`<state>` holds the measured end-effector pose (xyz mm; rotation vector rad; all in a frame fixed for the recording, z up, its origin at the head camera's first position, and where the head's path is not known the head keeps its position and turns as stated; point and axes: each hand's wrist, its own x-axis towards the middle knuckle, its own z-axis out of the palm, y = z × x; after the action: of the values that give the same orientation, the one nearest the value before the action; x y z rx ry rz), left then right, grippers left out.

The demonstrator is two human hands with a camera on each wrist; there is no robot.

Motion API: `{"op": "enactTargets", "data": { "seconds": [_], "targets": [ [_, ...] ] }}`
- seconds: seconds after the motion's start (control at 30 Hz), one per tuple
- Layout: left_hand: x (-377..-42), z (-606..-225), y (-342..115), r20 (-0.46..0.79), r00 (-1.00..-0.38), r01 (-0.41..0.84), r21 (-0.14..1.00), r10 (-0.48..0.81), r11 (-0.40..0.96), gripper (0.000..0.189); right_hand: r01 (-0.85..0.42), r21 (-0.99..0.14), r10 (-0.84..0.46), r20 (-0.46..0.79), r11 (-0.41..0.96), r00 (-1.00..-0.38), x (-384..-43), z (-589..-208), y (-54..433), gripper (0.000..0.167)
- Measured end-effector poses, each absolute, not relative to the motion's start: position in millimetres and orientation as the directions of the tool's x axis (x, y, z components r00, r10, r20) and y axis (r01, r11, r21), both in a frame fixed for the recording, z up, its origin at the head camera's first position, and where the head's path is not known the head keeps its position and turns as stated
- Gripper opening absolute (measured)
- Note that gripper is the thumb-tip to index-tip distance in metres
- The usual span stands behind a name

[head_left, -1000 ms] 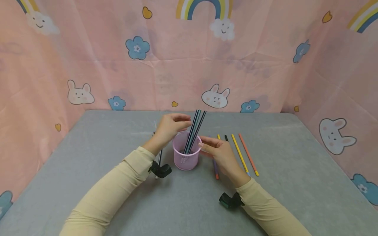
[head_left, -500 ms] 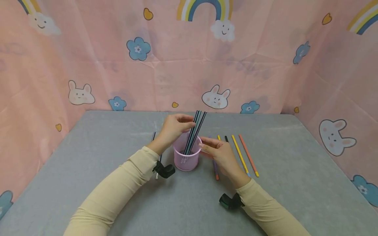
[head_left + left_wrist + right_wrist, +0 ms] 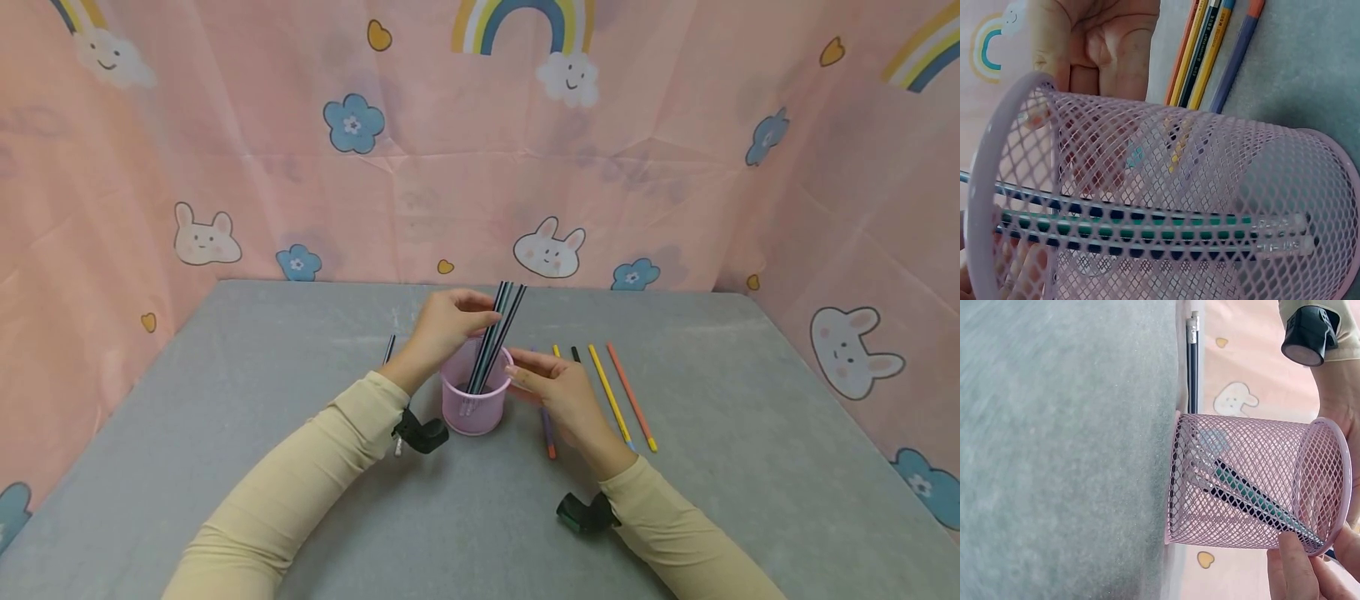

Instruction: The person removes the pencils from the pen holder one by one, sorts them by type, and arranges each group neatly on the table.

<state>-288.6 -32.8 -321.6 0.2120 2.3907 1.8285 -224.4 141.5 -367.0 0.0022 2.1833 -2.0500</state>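
Note:
A pink mesh pencil cup (image 3: 474, 414) stands upright on the table with several dark-striped and green pencils (image 3: 489, 354) leaning right inside. Their white eraser ends (image 3: 1288, 244) rest near the cup's base in the left wrist view. My right hand (image 3: 558, 387) pinches the cup's rim from the right; its fingers also show on the mesh in the right wrist view (image 3: 1294, 569). My left hand (image 3: 450, 325) is over the cup's left side, thumb and index fingertips right at the pencils, not closed around them. The far side of this hand is hidden.
To the right, several coloured pencils lie on the grey table (image 3: 750, 467), among them a yellow one (image 3: 609, 392), an orange-red one (image 3: 632, 396) and a purple one (image 3: 547, 429). Dark pencils (image 3: 1192, 362) lie left of the cup, partly behind the left wrist. A pink printed cloth (image 3: 420, 192) hangs behind.
My left hand has moved a little to the right, bringing its fingertips against the pencils in the cup. The right hand and the cup have stayed in place.

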Motion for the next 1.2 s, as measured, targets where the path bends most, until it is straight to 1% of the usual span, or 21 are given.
{"op": "enactTargets", "data": {
  "seconds": [0.3,0.7,0.93,1.2],
  "targets": [
    [-287.4,-321.7,-31.6,-0.015,-0.988,0.025,0.966,0.151,0.259,0.026,0.097,-0.992,-0.095,-0.104,0.076,-0.99,-224.3,-367.3,141.1,0.039],
    [-285.6,-310.1,-37.8,0.038,-0.989,0.058,0.989,0.145,0.135,0.026,0.099,-0.993,-0.097,-0.105,0.063,-0.99,-224.6,-367.3,141.6,0.039],
    [-281.8,-301.1,-41.8,0.072,-0.986,0.089,0.99,0.151,0.109,0.029,0.095,-0.994,-0.101,-0.1,0.058,-0.99,-224.2,-366.9,142.0,0.039],
    [-279.4,-290.5,-44.4,0.111,-0.986,0.121,0.99,0.126,0.077,0.029,0.095,-0.994,-0.099,-0.101,0.061,-0.99,-223.8,-366.6,142.2,0.039]
  ]
}}
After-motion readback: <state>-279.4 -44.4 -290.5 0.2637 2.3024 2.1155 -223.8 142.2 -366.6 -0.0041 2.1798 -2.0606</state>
